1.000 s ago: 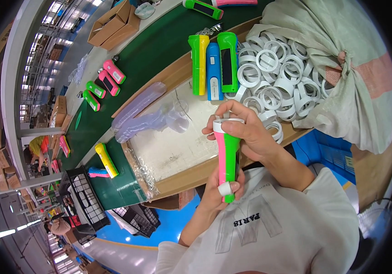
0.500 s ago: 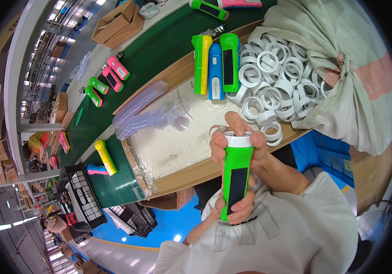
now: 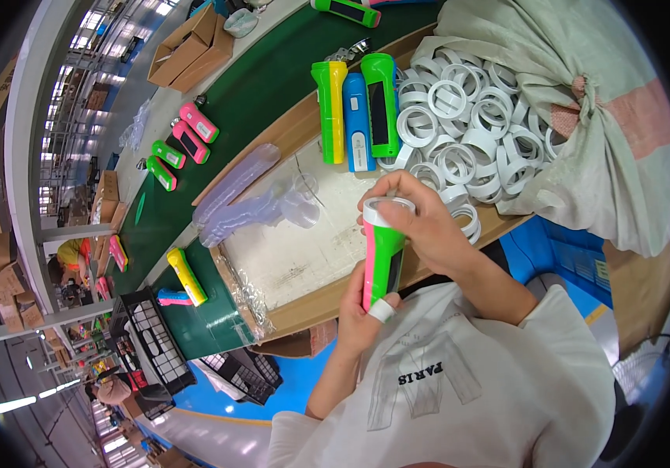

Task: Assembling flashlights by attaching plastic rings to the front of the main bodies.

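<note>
My left hand [image 3: 360, 318] is wrapped round the lower body of a green and pink flashlight [image 3: 385, 249], which stands upright in front of my chest. A white wrap shows on one of its fingers. At the top end, a white plastic ring [image 3: 375, 210] sits around the flashlight's head. My right hand [image 3: 422, 222] grips that ring from above, its thumb across the rim. Beyond my hands, a yellow and green flashlight [image 3: 330, 117], a blue one [image 3: 357, 125] and a green one [image 3: 382, 109] lie side by side on the tray [image 3: 315, 253].
Many loose white rings [image 3: 460, 160] spill from a woven sack [image 3: 616, 125] at the right. Clear plastic sleeves [image 3: 245, 207] lie on the tray. Further left, a green conveyor belt [image 3: 194, 179] carries several flashlights and a cardboard box [image 3: 190, 48]. Black crates [image 3: 151, 343] stand at the lower left.
The flashlight has moved slightly left and up and turned, so its pink side now shows. My right hand has shifted from the ring's near side to over its top.
</note>
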`<state>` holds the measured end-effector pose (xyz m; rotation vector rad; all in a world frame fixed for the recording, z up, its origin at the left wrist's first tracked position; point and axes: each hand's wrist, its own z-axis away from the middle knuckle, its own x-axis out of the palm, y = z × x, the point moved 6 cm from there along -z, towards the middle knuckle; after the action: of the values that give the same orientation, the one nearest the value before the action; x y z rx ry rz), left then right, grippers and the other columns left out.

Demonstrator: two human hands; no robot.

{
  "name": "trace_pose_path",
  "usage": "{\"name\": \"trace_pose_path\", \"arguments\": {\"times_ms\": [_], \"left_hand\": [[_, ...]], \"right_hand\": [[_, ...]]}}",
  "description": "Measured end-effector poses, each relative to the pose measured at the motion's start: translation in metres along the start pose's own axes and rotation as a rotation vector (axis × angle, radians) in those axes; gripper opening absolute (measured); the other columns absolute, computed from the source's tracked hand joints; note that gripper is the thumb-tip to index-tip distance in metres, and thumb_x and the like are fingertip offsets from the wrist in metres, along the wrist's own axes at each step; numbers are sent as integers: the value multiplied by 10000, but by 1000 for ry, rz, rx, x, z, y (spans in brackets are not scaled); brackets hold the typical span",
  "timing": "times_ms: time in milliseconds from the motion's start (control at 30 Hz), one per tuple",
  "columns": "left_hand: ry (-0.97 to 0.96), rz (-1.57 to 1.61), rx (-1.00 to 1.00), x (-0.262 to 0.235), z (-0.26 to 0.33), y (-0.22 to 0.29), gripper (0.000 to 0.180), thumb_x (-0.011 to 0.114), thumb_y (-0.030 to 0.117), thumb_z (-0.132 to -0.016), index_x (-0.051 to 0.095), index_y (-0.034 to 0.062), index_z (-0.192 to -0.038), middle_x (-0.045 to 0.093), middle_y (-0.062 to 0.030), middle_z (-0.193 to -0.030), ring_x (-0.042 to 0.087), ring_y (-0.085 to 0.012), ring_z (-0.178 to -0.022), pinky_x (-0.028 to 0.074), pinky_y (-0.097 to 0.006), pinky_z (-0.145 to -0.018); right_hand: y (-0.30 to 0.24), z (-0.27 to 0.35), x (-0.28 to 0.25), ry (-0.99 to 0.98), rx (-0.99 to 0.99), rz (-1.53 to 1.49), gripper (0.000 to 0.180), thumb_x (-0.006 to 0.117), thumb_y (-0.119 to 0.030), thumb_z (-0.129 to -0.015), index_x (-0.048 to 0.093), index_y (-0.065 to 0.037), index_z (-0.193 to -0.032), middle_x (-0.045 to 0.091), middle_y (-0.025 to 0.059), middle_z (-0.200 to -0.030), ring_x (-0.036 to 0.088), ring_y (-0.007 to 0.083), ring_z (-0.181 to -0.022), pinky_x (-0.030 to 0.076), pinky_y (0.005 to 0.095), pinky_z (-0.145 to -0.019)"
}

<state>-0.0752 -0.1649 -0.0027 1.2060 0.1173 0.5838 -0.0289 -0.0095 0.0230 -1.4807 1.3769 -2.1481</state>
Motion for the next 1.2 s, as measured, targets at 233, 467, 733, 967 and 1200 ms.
{"name": "trace_pose_path", "arguments": {"times_ms": [233, 467, 733, 967, 1200], "left_hand": [[-173, 548, -103, -13, -18, 16, 713, 683, 362, -798, 352, -6, -1310, 583, -290, -1062, 640, -304, -703, 547, -363, -519], [-103, 158, -49, 0, -18, 13, 822, 625, 552, -831, 343, -12, -1359, 568, -162, -1092, 603, -190, -750, 503, -292, -597], [-74, 188, -167, 17, 11, 9, 573, 739, 56, -740, 436, 45, -1226, 542, -49, -838, 512, -102, -667, 435, -234, -565], [-565, 963, -226, 54, 35, 20, 659, 719, 211, -798, 374, 38, -1332, 492, -100, -822, 488, -141, -547, 389, -274, -433], [113, -506, 134, -2, 8, 9, 602, 698, 62, -758, 416, 3, -1287, 587, -108, -1036, 589, -165, -892, 484, -314, -801]], "right_hand": [[2, -8, -14, -58, 80, -167, 400, 450, -308, -1001, 477, -13, -1269, 580, 79, -1129, 584, 178, -1006, 485, 327, -875], [11, -12, -1, -69, 91, -244, 341, 646, -211, -895, 504, -48, -1159, 584, 84, -1088, 594, 184, -1017, 492, 338, -888], [8, -10, 25, -58, 61, -356, 283, 676, -164, -825, 457, -78, -983, 580, 142, -968, 617, 263, -979, 491, 380, -893], [14, -1, 41, -446, -52, -818, 288, 672, -275, -835, 429, -121, -815, 571, 171, -1039, 629, 313, -982, 524, 408, -852], [7, 7, 21, -25, -125, -77, 297, 692, -206, -825, 421, -100, -884, 577, 175, -1004, 625, 255, -932, 512, 362, -822]]}}
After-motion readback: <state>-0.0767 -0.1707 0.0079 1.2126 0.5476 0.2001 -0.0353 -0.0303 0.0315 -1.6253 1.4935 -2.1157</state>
